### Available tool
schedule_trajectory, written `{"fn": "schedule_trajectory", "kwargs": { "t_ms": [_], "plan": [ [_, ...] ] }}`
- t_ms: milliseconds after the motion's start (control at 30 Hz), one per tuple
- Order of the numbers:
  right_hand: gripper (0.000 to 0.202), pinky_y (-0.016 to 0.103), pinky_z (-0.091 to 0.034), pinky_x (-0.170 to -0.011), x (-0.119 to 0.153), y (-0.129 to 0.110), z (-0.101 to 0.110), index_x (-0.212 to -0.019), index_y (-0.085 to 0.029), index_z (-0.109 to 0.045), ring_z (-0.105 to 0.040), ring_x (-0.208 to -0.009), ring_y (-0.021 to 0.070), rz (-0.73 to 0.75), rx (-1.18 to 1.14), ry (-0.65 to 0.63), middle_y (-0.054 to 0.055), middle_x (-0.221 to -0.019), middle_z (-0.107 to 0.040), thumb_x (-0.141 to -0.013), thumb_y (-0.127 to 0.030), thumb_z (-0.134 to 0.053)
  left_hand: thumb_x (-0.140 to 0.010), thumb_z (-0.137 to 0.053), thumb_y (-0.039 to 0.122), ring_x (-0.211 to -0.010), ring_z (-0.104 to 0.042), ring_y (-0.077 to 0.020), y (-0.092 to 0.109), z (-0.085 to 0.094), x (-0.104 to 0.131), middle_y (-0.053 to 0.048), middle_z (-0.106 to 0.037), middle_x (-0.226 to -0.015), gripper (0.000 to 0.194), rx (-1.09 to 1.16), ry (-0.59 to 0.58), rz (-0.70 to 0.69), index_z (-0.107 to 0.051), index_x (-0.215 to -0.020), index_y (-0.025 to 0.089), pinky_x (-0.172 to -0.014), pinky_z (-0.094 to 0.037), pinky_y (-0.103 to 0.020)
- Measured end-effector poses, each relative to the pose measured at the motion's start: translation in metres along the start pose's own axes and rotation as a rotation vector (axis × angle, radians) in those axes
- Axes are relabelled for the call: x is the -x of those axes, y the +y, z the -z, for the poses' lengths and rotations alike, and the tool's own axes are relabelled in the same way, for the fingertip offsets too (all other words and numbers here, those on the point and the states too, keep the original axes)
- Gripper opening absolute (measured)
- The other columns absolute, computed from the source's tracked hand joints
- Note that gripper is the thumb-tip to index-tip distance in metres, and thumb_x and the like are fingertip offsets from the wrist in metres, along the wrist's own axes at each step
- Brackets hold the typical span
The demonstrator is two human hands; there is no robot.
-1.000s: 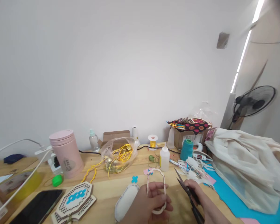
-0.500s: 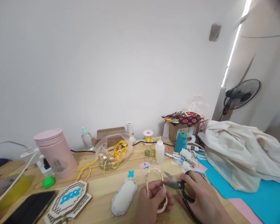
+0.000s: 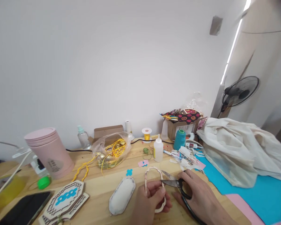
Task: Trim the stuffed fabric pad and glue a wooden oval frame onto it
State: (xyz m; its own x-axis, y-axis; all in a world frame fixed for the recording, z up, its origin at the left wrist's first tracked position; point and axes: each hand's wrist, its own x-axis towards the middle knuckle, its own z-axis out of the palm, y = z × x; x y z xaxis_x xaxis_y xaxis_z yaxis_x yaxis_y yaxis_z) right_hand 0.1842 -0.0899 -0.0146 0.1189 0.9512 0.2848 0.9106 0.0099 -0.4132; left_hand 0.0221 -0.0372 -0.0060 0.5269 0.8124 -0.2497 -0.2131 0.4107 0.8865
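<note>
An oval, scalloped open frame [image 3: 152, 168] with a pale rim is pinched between the thumb and fingers of my left hand [image 3: 152, 198]. My right hand [image 3: 198, 193] grips black-handled scissors [image 3: 175, 182] by the loops. Their blades are parted and point left, one of them at the frame's right rim near my left thumb; I cannot tell if it touches. Left of my hands lies a white elongated eight-sided piece [image 3: 122, 196] with a greyish edge. Just above it rests a small blue flower cutout [image 3: 129, 172], and pink and blue cutouts [image 3: 143, 163] lie further right.
Behind my hands stand a white glue bottle [image 3: 158, 151] and a teal thread cone [image 3: 179, 139]. Paper scraps [image 3: 186, 157] and blue sheets [image 3: 227, 175] lie right. Leftward are a bag of gold bells [image 3: 112, 151], latticed wooden pieces [image 3: 65, 198], a phone [image 3: 25, 207] and a pink canister [image 3: 50, 156].
The camera view has shifted slightly, so the table things sit a little further left. My hands keep the same hold on the frame and scissors, with the blades still parted.
</note>
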Motion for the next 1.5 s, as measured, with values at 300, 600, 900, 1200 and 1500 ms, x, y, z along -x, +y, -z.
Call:
{"fn": "schedule_trajectory", "kwargs": {
  "t_ms": [300,600,900,1200,1500],
  "plan": [
    [0.013,0.032,-0.042,-0.064,-0.001,0.002,0.000,-0.081,-0.022,-0.052,-0.053,-0.078,0.0227,-0.035,0.053,0.080,0.005,-0.081,-0.054,-0.069,-0.027,-0.054,-0.051,-0.075,0.032,-0.042,-0.056,-0.0121,0.005,-0.002,0.004,0.000,-0.063,-0.048,0.033,-0.016,0.039,0.075,-0.065,-0.075,0.011,-0.043,-0.041,-0.022],
    [0.010,0.030,-0.041,-0.062,-0.002,0.006,0.003,-0.081,-0.023,-0.051,-0.054,-0.077,0.0209,-0.082,0.030,0.053,0.003,-0.083,-0.054,-0.071,-0.026,-0.052,-0.047,-0.077,0.036,-0.039,-0.055,-0.0127,0.003,-0.002,0.009,-0.001,-0.063,-0.046,0.041,-0.043,0.002,0.118,-0.064,-0.077,0.011,-0.040,-0.038,-0.022],
    [0.021,0.033,-0.041,-0.068,-0.001,0.009,0.003,-0.088,-0.021,-0.050,-0.052,-0.081,0.0221,-0.021,-0.051,0.109,0.005,-0.085,-0.053,-0.071,-0.030,-0.057,-0.048,-0.078,0.035,-0.041,-0.056,-0.0127,0.005,-0.001,0.013,0.001,-0.063,-0.048,0.054,-0.005,0.001,0.071,-0.060,-0.093,0.011,-0.042,-0.041,-0.023],
    [0.021,0.030,-0.039,-0.069,0.005,-0.006,0.006,-0.085,-0.024,-0.048,-0.048,-0.083,0.0195,0.037,-0.211,-0.003,0.002,-0.089,-0.050,-0.066,-0.016,-0.055,-0.055,-0.073,0.033,-0.043,-0.057,-0.0130,0.002,0.000,0.010,0.000,-0.063,-0.052,0.051,-0.055,-0.056,0.023,-0.058,-0.097,0.009,-0.045,-0.044,-0.025],
    [0.011,0.028,-0.037,-0.063,0.001,-0.006,0.003,-0.077,-0.024,-0.048,-0.048,-0.074,0.0185,-0.057,-0.139,-0.013,0.001,-0.082,-0.048,-0.067,-0.023,-0.054,-0.049,-0.076,0.037,-0.039,-0.056,-0.0117,0.002,0.002,0.010,0.000,-0.064,-0.049,0.054,-0.077,-0.038,0.096,-0.063,-0.095,0.010,-0.040,-0.042,-0.022]
  ]
}}
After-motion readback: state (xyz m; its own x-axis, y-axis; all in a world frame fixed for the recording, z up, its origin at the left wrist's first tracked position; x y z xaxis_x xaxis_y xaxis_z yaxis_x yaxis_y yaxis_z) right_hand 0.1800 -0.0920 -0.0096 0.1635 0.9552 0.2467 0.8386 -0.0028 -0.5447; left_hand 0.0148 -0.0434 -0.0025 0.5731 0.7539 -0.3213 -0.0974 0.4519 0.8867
